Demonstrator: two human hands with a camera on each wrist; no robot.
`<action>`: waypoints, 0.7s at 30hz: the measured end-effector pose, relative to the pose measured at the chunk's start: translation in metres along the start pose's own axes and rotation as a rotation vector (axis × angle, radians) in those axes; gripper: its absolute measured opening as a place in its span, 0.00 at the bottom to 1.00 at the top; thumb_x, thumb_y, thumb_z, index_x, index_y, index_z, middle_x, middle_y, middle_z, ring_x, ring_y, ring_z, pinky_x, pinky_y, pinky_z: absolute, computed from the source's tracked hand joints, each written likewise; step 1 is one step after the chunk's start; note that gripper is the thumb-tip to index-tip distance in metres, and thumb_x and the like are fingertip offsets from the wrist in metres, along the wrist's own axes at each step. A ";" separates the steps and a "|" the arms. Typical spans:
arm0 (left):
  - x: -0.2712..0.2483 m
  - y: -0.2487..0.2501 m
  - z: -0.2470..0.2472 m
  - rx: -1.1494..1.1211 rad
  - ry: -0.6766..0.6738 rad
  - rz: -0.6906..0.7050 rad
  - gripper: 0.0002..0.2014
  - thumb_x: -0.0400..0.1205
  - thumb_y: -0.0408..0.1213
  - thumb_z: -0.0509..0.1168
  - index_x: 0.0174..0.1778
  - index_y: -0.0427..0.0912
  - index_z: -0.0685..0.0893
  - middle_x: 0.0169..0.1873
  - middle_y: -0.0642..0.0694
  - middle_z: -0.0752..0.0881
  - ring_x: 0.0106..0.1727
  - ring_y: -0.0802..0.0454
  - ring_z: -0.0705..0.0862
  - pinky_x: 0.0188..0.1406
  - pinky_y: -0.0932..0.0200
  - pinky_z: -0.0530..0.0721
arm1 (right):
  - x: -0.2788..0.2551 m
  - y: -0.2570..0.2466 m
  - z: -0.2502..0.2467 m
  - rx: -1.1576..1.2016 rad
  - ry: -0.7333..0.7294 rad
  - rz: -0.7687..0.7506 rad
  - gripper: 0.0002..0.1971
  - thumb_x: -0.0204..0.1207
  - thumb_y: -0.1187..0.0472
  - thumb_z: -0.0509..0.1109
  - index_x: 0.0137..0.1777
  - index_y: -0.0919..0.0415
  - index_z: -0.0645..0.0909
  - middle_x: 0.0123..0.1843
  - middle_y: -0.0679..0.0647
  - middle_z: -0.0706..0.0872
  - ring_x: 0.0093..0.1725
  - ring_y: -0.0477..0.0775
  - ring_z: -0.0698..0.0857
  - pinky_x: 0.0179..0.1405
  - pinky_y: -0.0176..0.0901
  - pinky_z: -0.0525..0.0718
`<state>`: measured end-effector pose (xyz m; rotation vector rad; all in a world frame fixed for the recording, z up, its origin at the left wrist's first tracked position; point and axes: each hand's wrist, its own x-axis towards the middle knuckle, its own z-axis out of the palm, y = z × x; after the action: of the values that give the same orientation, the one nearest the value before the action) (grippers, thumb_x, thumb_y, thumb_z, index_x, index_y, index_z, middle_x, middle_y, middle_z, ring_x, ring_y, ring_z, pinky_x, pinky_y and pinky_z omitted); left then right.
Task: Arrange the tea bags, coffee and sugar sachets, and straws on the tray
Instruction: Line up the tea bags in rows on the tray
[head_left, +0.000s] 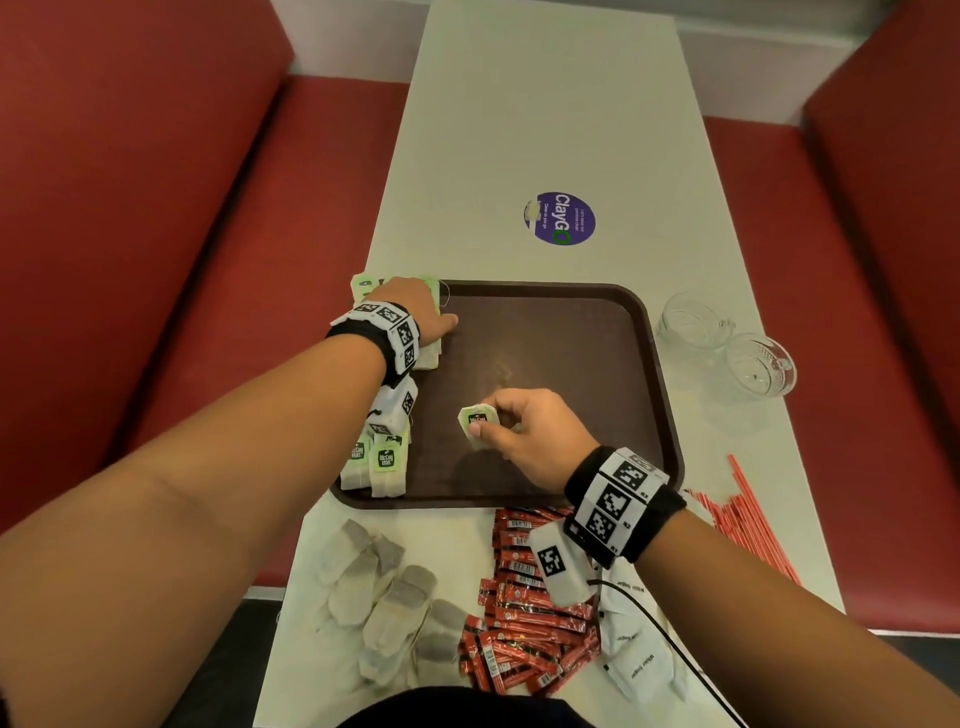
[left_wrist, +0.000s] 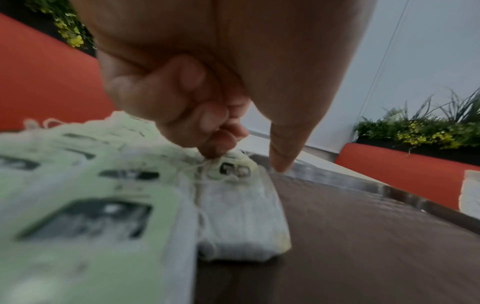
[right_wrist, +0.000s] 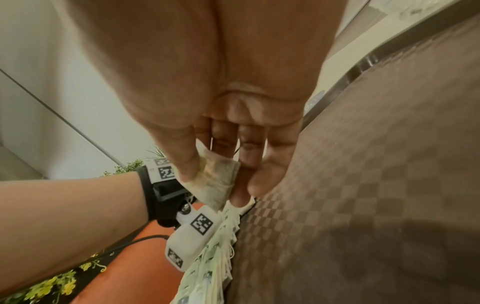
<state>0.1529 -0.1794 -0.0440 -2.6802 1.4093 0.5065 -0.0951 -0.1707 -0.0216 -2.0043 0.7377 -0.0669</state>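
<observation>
A brown tray lies mid-table. A row of green-tagged tea bags runs along its left edge. My left hand rests on the row's far end. In the left wrist view its curled fingers press on the tea bags, with the thumb beside them on the tray. My right hand pinches one tea bag between thumb and fingers just above the tray's middle. The right wrist view shows that tea bag near the row.
Loose tea bags, red coffee sachets and white sugar sachets lie on the table in front of the tray. Red straws lie at the right. Two glass cups stand right of the tray. Red benches flank the table.
</observation>
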 end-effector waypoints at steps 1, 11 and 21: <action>0.003 0.001 0.002 0.003 0.003 -0.010 0.22 0.80 0.60 0.64 0.45 0.41 0.79 0.48 0.40 0.85 0.45 0.41 0.80 0.41 0.53 0.77 | 0.000 0.000 0.000 -0.002 0.001 -0.004 0.03 0.82 0.55 0.73 0.47 0.51 0.87 0.35 0.43 0.87 0.32 0.40 0.82 0.39 0.43 0.85; -0.019 0.002 -0.012 -0.189 0.090 0.020 0.20 0.82 0.61 0.62 0.47 0.46 0.79 0.43 0.49 0.84 0.44 0.47 0.82 0.39 0.55 0.76 | 0.004 0.002 -0.006 0.126 0.015 0.057 0.05 0.84 0.55 0.71 0.50 0.55 0.86 0.32 0.57 0.91 0.30 0.50 0.87 0.37 0.46 0.89; -0.135 -0.002 -0.021 -0.685 -0.036 0.485 0.09 0.76 0.53 0.76 0.46 0.55 0.88 0.39 0.56 0.87 0.34 0.64 0.79 0.37 0.67 0.79 | 0.007 -0.004 0.000 0.172 0.045 0.039 0.07 0.84 0.58 0.71 0.45 0.57 0.86 0.34 0.56 0.91 0.31 0.49 0.89 0.31 0.35 0.82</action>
<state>0.0891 -0.0768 0.0189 -2.7150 2.2142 1.2714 -0.0869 -0.1728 -0.0204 -1.8291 0.7731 -0.1476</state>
